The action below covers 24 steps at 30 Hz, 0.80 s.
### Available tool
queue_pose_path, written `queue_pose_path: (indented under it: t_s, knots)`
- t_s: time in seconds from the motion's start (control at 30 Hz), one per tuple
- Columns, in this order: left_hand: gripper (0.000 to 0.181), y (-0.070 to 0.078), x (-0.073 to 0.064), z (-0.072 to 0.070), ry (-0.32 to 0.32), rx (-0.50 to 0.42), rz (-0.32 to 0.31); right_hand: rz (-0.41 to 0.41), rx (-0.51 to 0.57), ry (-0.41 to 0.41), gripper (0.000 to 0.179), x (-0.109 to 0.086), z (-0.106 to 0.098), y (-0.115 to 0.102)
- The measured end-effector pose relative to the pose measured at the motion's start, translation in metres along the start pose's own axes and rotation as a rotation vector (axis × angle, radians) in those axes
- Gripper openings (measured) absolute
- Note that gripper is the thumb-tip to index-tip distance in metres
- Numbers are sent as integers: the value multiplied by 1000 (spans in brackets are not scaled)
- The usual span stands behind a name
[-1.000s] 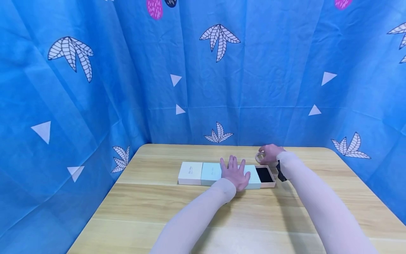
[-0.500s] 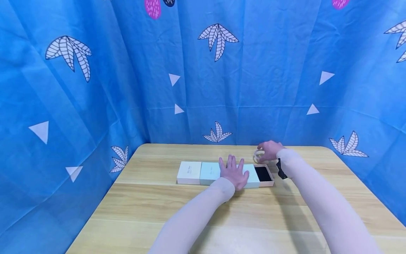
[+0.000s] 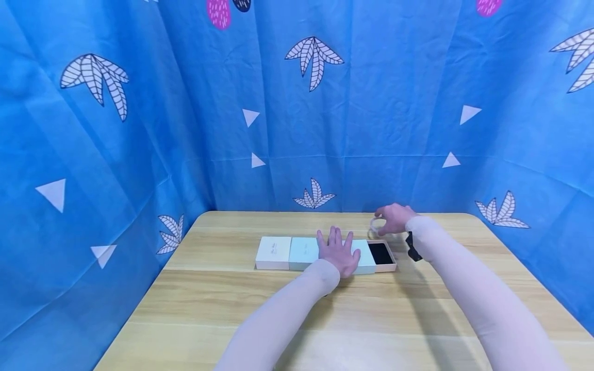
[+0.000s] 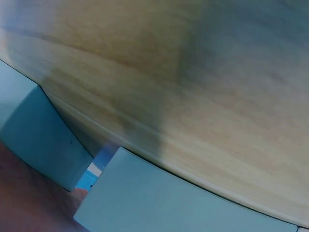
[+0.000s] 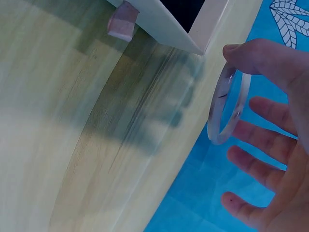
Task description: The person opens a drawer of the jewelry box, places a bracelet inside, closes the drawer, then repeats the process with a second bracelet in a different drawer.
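My left hand (image 3: 340, 256) lies across two light blue gift boxes with its fingers spread. The right-hand blue box (image 3: 367, 260) has its drawer (image 3: 385, 268) pulled out to the right, showing a black lining (image 3: 380, 252). Behind the drawer, my right hand (image 3: 395, 219) pinches a pale translucent bangle (image 5: 217, 104) between thumb and fingertips, above the table. The other fingers are spread in the right wrist view. A pinkish ribbon tab (image 5: 123, 22) sticks out from the drawer's end. The middle blue box (image 3: 303, 251) is partly covered by the left hand.
A white box (image 3: 274, 252) with small printed lettering stands at the left end of the row. The row sits on a wooden table (image 3: 209, 299), with a blue patterned curtain (image 3: 394, 103) behind it and at the sides.
The right hand, holding the bangle, has shifted slightly up and away from the drawer. My left hand stays on the boxes. The head view has turned a little to the right.
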<state>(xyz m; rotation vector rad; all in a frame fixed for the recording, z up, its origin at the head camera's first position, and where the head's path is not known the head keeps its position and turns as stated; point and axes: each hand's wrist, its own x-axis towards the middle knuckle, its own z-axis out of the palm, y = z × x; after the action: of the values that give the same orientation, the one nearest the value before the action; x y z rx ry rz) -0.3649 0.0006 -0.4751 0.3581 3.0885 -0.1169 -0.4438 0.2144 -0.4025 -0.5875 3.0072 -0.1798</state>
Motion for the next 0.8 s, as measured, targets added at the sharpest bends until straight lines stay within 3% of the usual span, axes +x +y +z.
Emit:
queue_pose_path:
  t_s: [0.8]
  knots:
    - [69,-1,-2,-3,-5,-12,5,-66,-39,9,63,-28,-11,-9]
